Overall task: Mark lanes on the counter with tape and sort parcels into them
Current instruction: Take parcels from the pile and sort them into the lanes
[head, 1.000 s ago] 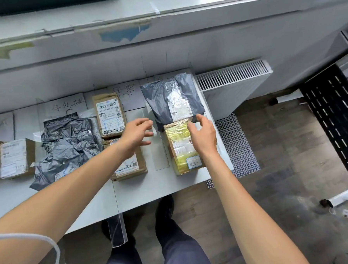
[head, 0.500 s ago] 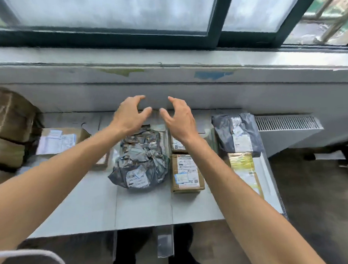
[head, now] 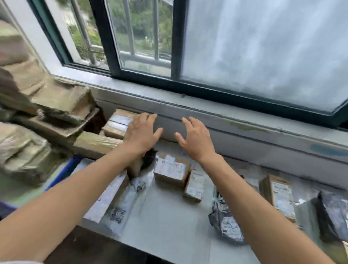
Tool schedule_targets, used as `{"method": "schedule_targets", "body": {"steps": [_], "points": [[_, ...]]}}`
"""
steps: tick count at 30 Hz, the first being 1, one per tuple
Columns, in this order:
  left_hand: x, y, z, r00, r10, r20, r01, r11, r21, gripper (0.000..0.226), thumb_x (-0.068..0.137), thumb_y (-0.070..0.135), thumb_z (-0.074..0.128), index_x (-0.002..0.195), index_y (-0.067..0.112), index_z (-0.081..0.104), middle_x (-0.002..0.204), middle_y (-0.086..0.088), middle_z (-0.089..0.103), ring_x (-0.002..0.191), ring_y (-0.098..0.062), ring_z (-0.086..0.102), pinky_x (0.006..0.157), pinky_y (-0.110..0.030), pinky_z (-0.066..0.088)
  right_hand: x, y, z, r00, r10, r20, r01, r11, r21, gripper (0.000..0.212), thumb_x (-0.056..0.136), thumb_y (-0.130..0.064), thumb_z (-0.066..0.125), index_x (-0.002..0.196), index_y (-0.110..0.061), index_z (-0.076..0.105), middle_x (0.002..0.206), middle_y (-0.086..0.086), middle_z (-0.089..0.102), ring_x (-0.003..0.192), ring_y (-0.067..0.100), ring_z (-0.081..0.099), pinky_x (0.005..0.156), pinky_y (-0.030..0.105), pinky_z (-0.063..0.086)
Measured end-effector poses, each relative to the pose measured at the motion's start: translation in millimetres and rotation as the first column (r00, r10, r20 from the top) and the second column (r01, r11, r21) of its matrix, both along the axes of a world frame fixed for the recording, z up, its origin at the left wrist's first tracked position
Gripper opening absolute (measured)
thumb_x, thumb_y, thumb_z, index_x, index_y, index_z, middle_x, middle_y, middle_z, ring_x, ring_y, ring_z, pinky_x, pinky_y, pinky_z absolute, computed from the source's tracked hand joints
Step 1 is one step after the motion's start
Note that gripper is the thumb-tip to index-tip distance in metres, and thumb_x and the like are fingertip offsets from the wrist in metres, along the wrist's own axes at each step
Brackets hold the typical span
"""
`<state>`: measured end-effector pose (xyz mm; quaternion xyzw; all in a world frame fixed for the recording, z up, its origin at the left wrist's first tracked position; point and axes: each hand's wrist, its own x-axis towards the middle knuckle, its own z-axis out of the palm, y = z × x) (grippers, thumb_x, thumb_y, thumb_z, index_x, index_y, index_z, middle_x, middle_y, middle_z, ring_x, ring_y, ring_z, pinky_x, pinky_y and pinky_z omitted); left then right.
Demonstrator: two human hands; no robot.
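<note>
Brown cardboard parcels (head: pixel 172 170) with white labels, grey plastic mailers (head: pixel 227 220), pale grey counter (head: pixel 170 229), dark green window frame (head: pixel 107 34).

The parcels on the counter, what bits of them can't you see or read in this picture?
Head view only:
- Labels on the small brown box: print too small and blurred to read.
- Grey bag: partly hidden behind the right arm.
- Box by the wall: partly covered by the left hand.
- Stacked parcels at left: smeared by motion blur, cut off by the edge.
- Dark bag at right: cut off by the edge.
</note>
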<state>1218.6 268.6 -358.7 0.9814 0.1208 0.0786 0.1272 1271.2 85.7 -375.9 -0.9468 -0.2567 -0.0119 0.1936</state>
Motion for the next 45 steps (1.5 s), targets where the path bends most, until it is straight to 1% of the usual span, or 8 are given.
{"method": "schedule_targets", "body": {"steps": [10,21,28,32,36,40,42,45], "points": [[-56,148,-39,0.967,0.223,-0.125,-0.215,0.974,0.074,0.054,0.091,0.052,0.050,0.134,0.020,0.050,0.128,-0.010,0.054,0.116,-0.030,0.049,0.096,-0.044,0.042,-30,136,-7,0.975,0.224,-0.007,-0.224,0.971,-0.081,0.060,0.096,-0.047,0.049,0.146,-0.014,0.040,0.146,0.011,0.043,0.136,0.028,0.036,0.113,0.040,0.029],[-97,206,-91,0.896,0.318,-0.310,-0.327,0.945,0.022,0.057,0.091,0.045,0.055,0.140,0.022,0.040,0.137,-0.012,0.046,0.123,-0.034,0.044,0.097,-0.045,0.040,-58,222,-50,0.909,0.413,-0.055,-0.412,0.873,-0.260,0.067,0.090,-0.042,0.058,0.147,-0.014,0.037,0.147,0.014,0.040,0.132,0.033,0.039,0.112,0.043,0.031],[-143,236,-137,0.731,0.454,-0.509,-0.563,0.823,-0.073,0.052,0.090,0.038,0.057,0.133,0.012,0.042,0.133,-0.018,0.045,0.123,-0.037,0.042,0.097,-0.046,0.043,-104,223,-84,0.849,0.521,0.083,-0.522,0.853,-0.016,0.019,0.093,-0.024,0.052,0.101,-0.013,0.065,0.098,0.006,0.062,0.087,0.026,0.058,0.076,0.042,0.050],[-160,243,-161,0.681,0.395,-0.617,-0.615,0.766,-0.189,0.077,0.091,0.046,0.059,0.150,0.009,0.027,0.149,-0.018,0.036,0.134,-0.037,0.038,0.106,-0.046,0.038,-127,216,-117,0.887,0.427,-0.175,-0.459,0.854,-0.244,0.032,0.095,-0.031,0.048,0.120,-0.014,0.057,0.116,0.008,0.054,0.106,0.030,0.053,0.087,0.042,0.045],[-170,245,-173,0.729,0.355,-0.586,-0.629,0.685,-0.368,0.076,0.092,0.041,0.062,0.152,0.008,0.028,0.155,-0.011,0.034,0.139,-0.031,0.037,0.107,-0.039,0.037,-150,207,-136,0.962,0.088,-0.257,-0.146,0.965,-0.216,0.054,0.084,-0.035,0.066,0.129,-0.014,0.044,0.131,0.013,0.039,0.117,0.035,0.048,0.093,0.044,0.044],[-178,243,-177,0.752,0.408,-0.518,-0.639,0.645,-0.419,0.047,0.089,0.032,0.068,0.129,0.009,0.057,0.132,-0.010,0.057,0.118,-0.029,0.054,0.092,-0.036,0.044,-165,195,-156,0.764,-0.200,-0.614,0.211,0.976,-0.056,0.100,0.077,-0.042,0.075,0.151,-0.012,0.016,0.151,0.016,0.026,0.135,0.036,0.038,0.110,0.048,0.037],[-180,243,-176,0.757,0.434,-0.489,-0.643,0.632,-0.434,0.035,0.088,0.028,0.069,0.118,0.010,0.064,0.125,-0.009,0.060,0.111,-0.028,0.056,0.085,-0.034,0.043,-168,195,-162,0.612,-0.173,-0.772,0.370,0.925,0.086,0.081,0.078,-0.033,0.077,0.142,-0.009,0.032,0.139,0.013,0.050,0.122,0.032,0.053,0.103,0.043,0.045],[-184,241,-172,0.762,0.479,-0.436,-0.645,0.621,-0.446,0.019,0.088,0.029,0.069,0.097,0.013,0.069,0.108,-0.005,0.066,0.090,-0.019,0.056,0.073,-0.030,0.041,-171,193,-161,0.508,-0.115,-0.853,0.484,0.858,0.173,0.042,0.081,-0.023,0.075,0.116,-0.010,0.056,0.111,0.010,0.068,0.097,0.026,0.065,0.087,0.035,0.052]]}}
